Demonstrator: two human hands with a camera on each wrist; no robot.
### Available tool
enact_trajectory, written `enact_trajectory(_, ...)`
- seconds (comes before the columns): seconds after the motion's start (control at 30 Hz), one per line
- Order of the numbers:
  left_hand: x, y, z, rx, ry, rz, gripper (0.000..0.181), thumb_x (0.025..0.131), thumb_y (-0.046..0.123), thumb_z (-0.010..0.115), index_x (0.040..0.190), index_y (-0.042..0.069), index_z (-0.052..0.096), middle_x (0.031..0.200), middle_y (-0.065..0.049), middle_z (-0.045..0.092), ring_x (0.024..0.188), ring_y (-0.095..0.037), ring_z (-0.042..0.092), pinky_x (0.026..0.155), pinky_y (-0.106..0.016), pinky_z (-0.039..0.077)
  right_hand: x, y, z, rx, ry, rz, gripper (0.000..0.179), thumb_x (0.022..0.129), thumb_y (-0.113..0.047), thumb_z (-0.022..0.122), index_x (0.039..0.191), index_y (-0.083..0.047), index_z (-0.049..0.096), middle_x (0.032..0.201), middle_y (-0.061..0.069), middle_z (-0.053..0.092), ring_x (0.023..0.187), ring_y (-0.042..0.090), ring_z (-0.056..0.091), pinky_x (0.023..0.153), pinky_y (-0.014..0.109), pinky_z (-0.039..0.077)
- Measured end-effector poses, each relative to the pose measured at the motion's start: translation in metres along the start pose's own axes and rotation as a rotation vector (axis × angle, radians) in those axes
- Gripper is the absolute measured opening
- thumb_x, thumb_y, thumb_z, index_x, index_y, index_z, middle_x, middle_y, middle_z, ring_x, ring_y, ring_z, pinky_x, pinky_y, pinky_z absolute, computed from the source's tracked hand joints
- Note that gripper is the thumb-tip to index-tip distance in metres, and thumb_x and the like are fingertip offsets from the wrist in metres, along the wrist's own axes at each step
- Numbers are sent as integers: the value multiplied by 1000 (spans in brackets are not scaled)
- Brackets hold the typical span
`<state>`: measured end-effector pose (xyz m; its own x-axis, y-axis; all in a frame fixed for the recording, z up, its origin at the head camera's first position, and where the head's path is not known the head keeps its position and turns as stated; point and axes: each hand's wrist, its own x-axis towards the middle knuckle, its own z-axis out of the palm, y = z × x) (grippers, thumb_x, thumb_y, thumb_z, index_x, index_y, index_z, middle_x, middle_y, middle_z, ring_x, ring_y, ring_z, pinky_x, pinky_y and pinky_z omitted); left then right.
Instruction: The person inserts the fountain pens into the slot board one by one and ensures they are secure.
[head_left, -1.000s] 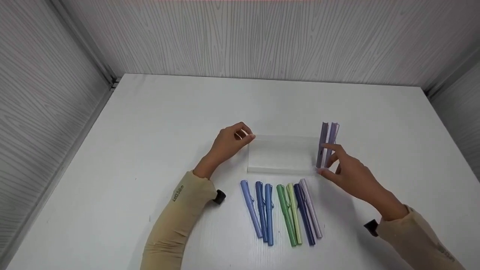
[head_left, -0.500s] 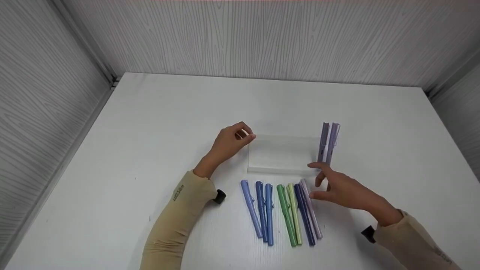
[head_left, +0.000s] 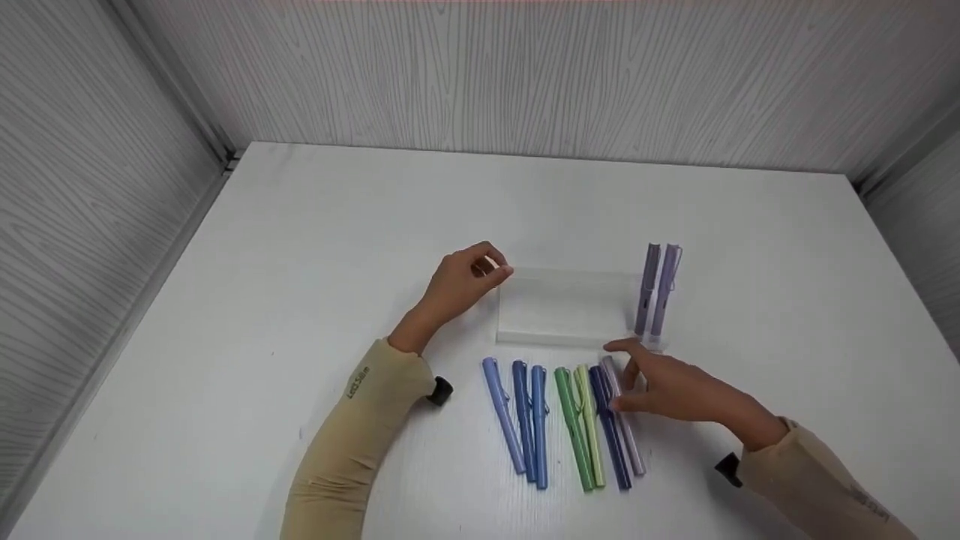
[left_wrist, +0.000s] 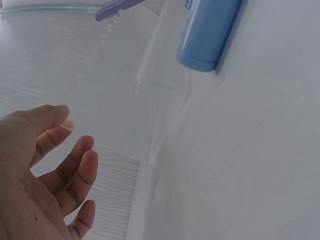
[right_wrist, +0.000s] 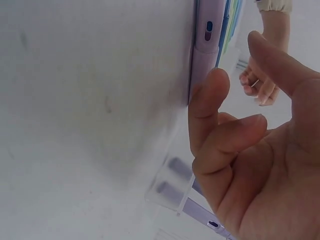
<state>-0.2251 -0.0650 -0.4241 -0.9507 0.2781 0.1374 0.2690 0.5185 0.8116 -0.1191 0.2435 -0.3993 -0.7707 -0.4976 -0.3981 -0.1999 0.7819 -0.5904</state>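
Observation:
A clear pen stand (head_left: pixel 566 307) with a notched edge stands at the table's middle. Thumb and forefinger of my left hand (head_left: pixel 466 280) pinch its upper left corner; the left wrist view shows that hand's other fingers loosely bent. Two purple pens, one darker (head_left: pixel 648 289) and one lighter (head_left: pixel 664 289), lean in the stand's right end. My right hand (head_left: pixel 671 382) is at the upper end of a pale lilac pen (head_left: pixel 628 439) lying on the table. In the right wrist view its thumb (right_wrist: pixel 280 62) is spread away from the bent fingers, with nothing gripped.
Left of the lilac pen lie a navy pen (head_left: pixel 615 439), a yellow-green pen (head_left: pixel 592 435) and a green pen (head_left: pixel 574 431). Further left are several blue pens (head_left: pixel 540 431). Wood-grain panels (head_left: pixel 525 75) border the white table (head_left: pixel 337 210).
My right hand has let go of the purple pens in the stand and moved down and left to the lilac pen. My left hand stays at the stand's corner.

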Motion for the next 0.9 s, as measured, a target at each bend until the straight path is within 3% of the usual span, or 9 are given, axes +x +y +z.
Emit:
enact_trajectory(0.2,1,0,0,10,-5,-3,21,92,33,65,101,13,66,88,-7,68,80,-17,59,69,-26,45,5,-2,0,-9,-33,41,79,83,-39,74,143,-9,34,93,2,63,77,14,53,68,31,44)
enact_trajectory(0.63,1,1,-1,5,-20,-32,22,92,34,65,103,15,66,92,-7,69,80,-16,57,67,-25,44,15,-2,-1,-14,-50,49,81,80,-30,79,144,-8,35,85,2,60,74,14,51,65,31,42)
enact_trajectory(0.9,1,2,-2,15,-21,-35,23,92,33,65,103,14,66,92,-7,69,80,-17,57,67,-24,44,17,-5,-2,-34,-67,72,74,79,-25,79,140,-10,40,92,4,62,79,16,52,71,32,42)
